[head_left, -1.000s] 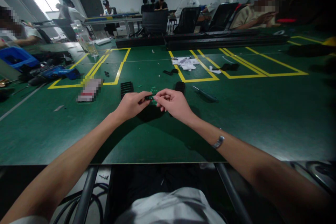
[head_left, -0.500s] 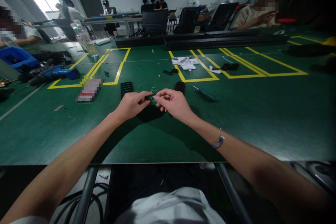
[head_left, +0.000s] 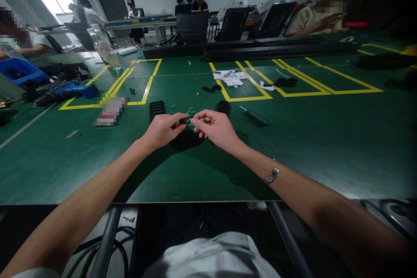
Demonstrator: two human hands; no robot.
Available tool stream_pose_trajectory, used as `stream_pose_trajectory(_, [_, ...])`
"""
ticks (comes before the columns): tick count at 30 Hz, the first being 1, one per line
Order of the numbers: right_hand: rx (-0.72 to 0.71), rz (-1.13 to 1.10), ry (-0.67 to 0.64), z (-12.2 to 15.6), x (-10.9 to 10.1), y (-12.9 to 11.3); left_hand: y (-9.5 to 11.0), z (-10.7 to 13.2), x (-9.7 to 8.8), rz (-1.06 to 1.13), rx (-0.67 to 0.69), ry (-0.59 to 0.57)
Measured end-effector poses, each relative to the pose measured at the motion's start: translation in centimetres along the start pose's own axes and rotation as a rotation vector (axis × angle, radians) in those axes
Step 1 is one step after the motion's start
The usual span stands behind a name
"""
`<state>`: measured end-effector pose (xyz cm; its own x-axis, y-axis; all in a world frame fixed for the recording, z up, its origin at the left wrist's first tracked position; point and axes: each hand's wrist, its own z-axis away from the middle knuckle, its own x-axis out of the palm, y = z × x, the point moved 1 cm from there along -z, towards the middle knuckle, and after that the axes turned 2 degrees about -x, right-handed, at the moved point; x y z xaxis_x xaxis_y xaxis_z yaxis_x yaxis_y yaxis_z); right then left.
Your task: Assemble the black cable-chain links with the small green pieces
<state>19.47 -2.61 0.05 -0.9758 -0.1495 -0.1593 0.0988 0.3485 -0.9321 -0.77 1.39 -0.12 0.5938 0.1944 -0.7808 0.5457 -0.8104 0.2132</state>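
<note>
Neither hand shows clear movement since the earlier frame. The left hand (head_left: 163, 131) pinches a small dark part (head_left: 185, 120) between the hands; the right hand's (head_left: 217, 128) fingertips bunch at its 3 o'clock end, their grip unclear. From it, a black slotted block (head_left: 157, 109) lies at 10 o'clock, a screwdriver (head_left: 258, 117) at 3.

Smooth semi-gloss tabletop (head_left: 65, 156), paper scraps (head_left: 232, 80), clear plastic bottle (head_left: 113, 61), matt slotted block (head_left: 157, 109)
</note>
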Motion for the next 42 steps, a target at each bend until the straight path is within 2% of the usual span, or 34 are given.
stream_pose_trajectory(42, [-0.021,0.030,0.013,0.10,0.03,-0.13,0.01,0.01,0.00,0.009,-0.015,-0.012])
